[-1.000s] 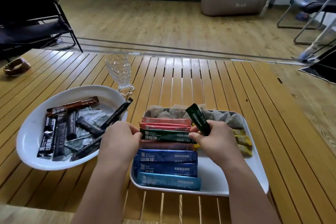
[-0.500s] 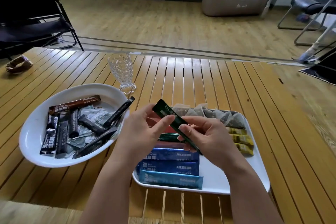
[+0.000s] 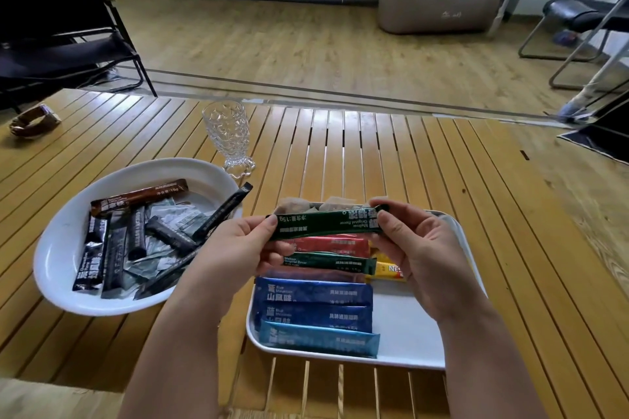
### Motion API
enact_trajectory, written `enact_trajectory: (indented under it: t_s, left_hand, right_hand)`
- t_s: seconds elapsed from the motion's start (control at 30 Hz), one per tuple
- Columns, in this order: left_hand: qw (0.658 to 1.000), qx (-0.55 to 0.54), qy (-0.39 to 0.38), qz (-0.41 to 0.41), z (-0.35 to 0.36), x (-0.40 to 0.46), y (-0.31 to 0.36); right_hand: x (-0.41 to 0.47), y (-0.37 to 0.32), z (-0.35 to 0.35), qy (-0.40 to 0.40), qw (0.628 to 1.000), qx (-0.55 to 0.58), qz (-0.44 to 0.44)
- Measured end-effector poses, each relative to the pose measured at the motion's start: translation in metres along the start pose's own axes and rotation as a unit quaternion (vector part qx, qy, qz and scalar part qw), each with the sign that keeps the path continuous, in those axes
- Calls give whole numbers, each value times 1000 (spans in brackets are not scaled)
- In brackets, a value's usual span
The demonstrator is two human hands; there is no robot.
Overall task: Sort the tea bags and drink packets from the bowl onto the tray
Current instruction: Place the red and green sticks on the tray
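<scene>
A dark green drink packet [image 3: 323, 224] is held level above the white tray [image 3: 408, 330]. My left hand [image 3: 235, 248] pinches its left end and my right hand [image 3: 418, 248] pinches its right end. Under it the tray holds rows of packets: red [image 3: 333, 245], another green one [image 3: 330, 262], several blue ones [image 3: 316, 309] and yellow ones [image 3: 388, 269]. Tea bags [image 3: 299, 206] line the tray's far edge. The white bowl [image 3: 61, 248] on the left holds several black, brown and silver packets [image 3: 136, 235].
A cut-glass cup [image 3: 228, 136] stands on the slatted wooden table [image 3: 374, 153] behind the bowl. A black packet [image 3: 224, 209] leans over the bowl's right rim. Black chairs stand at the far left and far right, a beige seat with red cloth at the back.
The green packet went from upright in my right hand alone to level between both hands. My left hand came away from the bowl's rim and took the packet's left end.
</scene>
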State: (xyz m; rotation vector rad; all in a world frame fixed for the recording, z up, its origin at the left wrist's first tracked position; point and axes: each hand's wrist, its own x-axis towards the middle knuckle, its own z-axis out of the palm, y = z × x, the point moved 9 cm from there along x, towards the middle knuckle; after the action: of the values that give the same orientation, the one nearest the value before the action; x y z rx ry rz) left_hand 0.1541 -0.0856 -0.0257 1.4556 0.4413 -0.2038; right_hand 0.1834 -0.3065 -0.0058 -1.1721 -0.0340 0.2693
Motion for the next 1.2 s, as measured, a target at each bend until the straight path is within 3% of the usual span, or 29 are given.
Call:
enact_trajectory:
  t_s: [0.13,0.23,0.37,0.5,0.6,0.67,0.73,0.87,0.97,1.1,1.2]
  left_hand:
    - [991,-106,25,82,2,-4,18]
    - [975,-154,-20,157,21,-13,35]
    - [980,-4,-72,186,49,-18,35]
    - [964,148,-38,217,41,-15,34]
    - [948,232,-118,182,41,-16,23]
    - [938,271,-127,176,35,-17,21]
    - [942,246,-76,216,21,-18,35]
    - [958,43,6,282,-2,-31,64]
    - [939,-34,-24,341,10,-49,80]
    - [905,-30,-110,409,38,-65,94]
    - [914,-17,-82,398,30,-60,91]
  right_hand:
    - [-3,-3,9,-28,995,-94,-13]
    - [-5,4,36,-71,975,-210,-27]
    - [-3,0,46,0,966,-239,-98]
    - [-2,-1,33,20,969,-236,-73]
    - [-2,-5,21,28,986,-155,-49]
    - [-3,-11,12,41,993,-97,-52]
    - [-2,-12,3,52,992,-101,-45]
    - [-2,1,-1,10,979,-205,14]
    - [-3,9,9,-45,955,-293,19]
    - [-2,12,17,-62,946,-318,5]
    - [-1,10,13,-48,949,-311,-1]
